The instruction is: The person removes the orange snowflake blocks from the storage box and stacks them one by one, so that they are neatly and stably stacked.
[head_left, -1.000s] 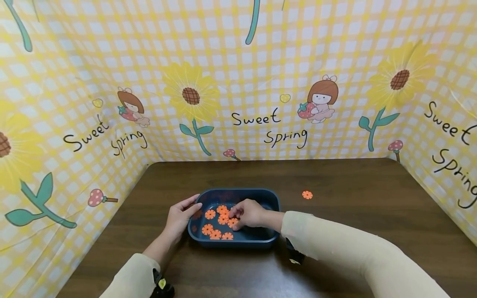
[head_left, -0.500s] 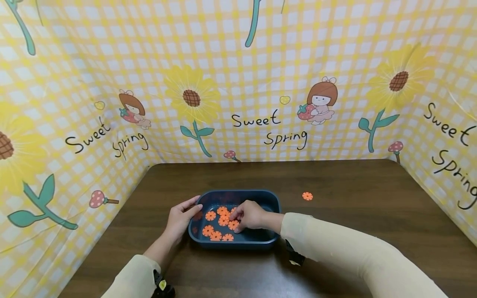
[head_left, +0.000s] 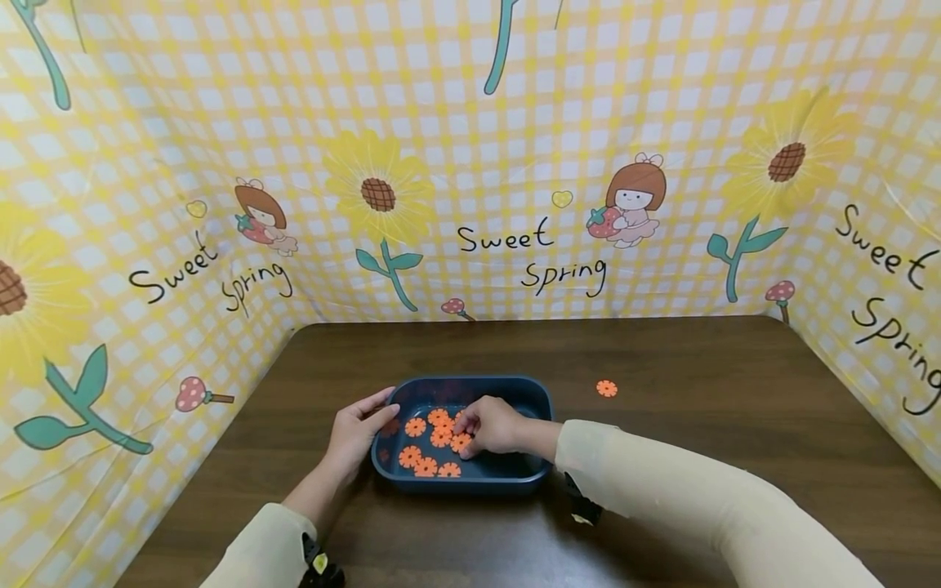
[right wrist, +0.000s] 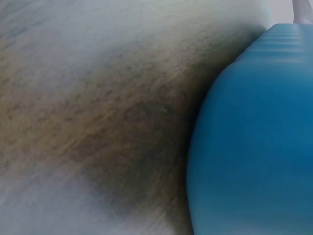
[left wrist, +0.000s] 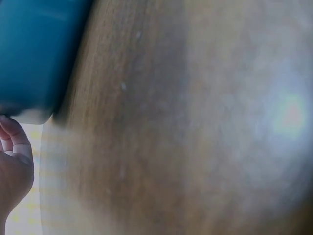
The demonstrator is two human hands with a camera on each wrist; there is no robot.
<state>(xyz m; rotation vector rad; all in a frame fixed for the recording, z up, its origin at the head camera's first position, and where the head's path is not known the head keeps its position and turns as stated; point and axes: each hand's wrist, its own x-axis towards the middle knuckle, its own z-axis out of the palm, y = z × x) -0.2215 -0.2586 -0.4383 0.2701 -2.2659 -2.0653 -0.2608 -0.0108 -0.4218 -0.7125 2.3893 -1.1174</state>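
A dark blue, deep rectangular tub (head_left: 470,483) with rounded corners stands on the table in the head view. My left hand (head_left: 351,434) grips its left end, thumb over the rim and fingers along the outer wall. Several flat orange notched discs (head_left: 415,427) lie in the tub's left half, some overlapping. My right hand (head_left: 496,425) reaches inside over the right wall. Its curled fingers and thumb pinch at an orange disc (head_left: 460,443) near the tub's middle, partly hiding it. In the left wrist view, the left hand (left wrist: 15,166) is at the tub's corner (left wrist: 36,58).
One more orange disc (head_left: 606,389) lies on the brown wooden table (head_left: 698,384), behind and to the right of the tub. Yellow checked cloth (head_left: 507,147) with printed flowers walls the table at the back and both sides. The right wrist view shows the tub's outer wall (right wrist: 254,137).
The head view has shifted very slightly. Both hands, the tub and the discs keep practically the same places.
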